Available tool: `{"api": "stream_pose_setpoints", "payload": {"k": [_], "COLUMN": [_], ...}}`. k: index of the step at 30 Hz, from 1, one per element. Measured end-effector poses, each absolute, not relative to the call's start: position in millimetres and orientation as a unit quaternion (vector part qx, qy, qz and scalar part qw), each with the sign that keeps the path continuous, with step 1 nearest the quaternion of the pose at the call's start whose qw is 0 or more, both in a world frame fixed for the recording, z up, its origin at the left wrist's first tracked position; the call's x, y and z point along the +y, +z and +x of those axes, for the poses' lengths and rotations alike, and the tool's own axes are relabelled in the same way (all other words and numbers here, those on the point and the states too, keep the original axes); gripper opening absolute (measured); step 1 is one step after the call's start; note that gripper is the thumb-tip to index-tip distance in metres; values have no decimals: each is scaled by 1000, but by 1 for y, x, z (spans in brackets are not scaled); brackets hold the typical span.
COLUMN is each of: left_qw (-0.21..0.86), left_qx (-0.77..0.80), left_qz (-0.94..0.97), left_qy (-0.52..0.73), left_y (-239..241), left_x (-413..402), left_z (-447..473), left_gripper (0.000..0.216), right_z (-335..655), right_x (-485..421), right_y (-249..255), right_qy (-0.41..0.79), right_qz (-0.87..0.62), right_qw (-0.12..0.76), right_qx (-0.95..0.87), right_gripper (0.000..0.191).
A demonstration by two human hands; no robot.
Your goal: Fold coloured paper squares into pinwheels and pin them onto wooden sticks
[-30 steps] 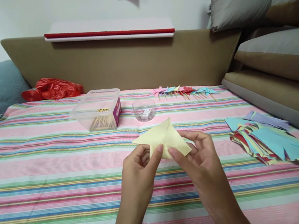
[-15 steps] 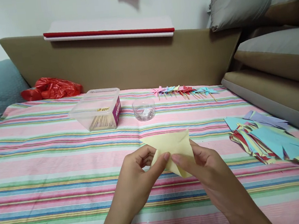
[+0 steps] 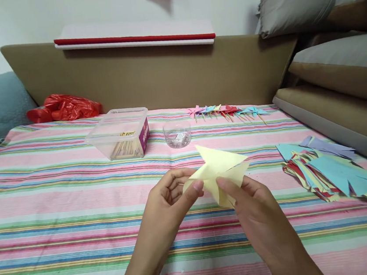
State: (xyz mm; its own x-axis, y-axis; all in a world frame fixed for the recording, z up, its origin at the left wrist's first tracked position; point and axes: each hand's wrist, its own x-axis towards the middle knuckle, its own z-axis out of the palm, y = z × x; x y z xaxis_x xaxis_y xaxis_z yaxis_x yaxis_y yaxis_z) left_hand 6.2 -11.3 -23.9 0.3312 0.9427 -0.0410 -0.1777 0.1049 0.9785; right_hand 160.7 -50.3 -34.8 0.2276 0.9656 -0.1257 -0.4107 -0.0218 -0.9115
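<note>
A pale yellow sheet of paper, cut and partly folded with pointed corners standing out, is held between both hands above the striped cloth. My left hand pinches its left edge between thumb and fingers. On the lower right part, the thumb of my right hand presses near the paper's middle while the fingers support it from behind. The fingertips behind the paper are hidden.
Beyond the hands stand a clear plastic box of wooden sticks and a small round clear container. Finished paper pinwheels on sticks lie at the back. Cut coloured paper is piled right, beside stacked cushions. A red plastic bag lies back left.
The yellow paper has turned, and its points now stick out upward and to the right. My left thumb has shifted slightly left, apart from the right thumb. Both hands keep hold.
</note>
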Motion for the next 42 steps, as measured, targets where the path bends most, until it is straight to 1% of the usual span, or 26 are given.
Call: {"api": "stream_pose_setpoints", "payload": {"k": [3, 6, 9, 12, 17, 20, 23, 26, 29, 30, 33, 35, 38, 42], "left_qw": [667, 665, 649, 638, 641, 648, 650, 650, 660, 664, 674, 676, 675, 659], "left_qx": [367, 369, 397, 407, 407, 406, 410, 414, 397, 392, 384, 384, 388, 405], "left_qz": [452, 427, 388, 379, 369, 372, 366, 344, 320, 312, 295, 289, 291, 303], "left_qy": [465, 489, 521, 534, 535, 526, 525, 536, 552, 555, 558, 558, 557, 557], "left_y": [-29, -36, -41, -42, -39, -37, -37, -39, -41, -41, -40, -39, -39, -39], "left_x": [-15, -19, -22, -22, -21, -22, -21, -17, -13, -11, -8, -8, -8, -8], "left_z": [19, 32, 40, 42, 38, 37, 36, 33, 28, 26, 22, 20, 19, 18], "left_gripper": [30, 26, 24, 22, 16, 17, 20, 24, 26, 26, 26, 26, 25, 22], "right_z": [153, 145, 138, 135, 136, 136, 135, 134, 135, 136, 140, 142, 146, 152], "right_x": [-46, -44, -43, -43, -45, -46, -45, -43, -45, -46, -50, -51, -51, -51], "right_y": [-36, -39, -42, -44, -46, -47, -46, -46, -48, -49, -53, -53, -51, -48], "right_qy": [542, 539, 541, 548, 555, 552, 551, 541, 458, 411, 252, 180, 148, 161], "right_qz": [-420, -394, -394, -395, -402, -418, -425, -408, -433, -453, -502, -522, -539, -538], "right_qw": [685, 708, 707, 699, 686, 677, 672, 685, 706, 703, 645, 594, 565, 580], "right_qx": [-248, -229, -230, -235, -244, -249, -253, -269, -323, -362, -519, -586, -607, -590], "right_gripper": [33, 30, 27, 29, 34, 35, 31, 24, 14, 15, 26, 25, 19, 10]}}
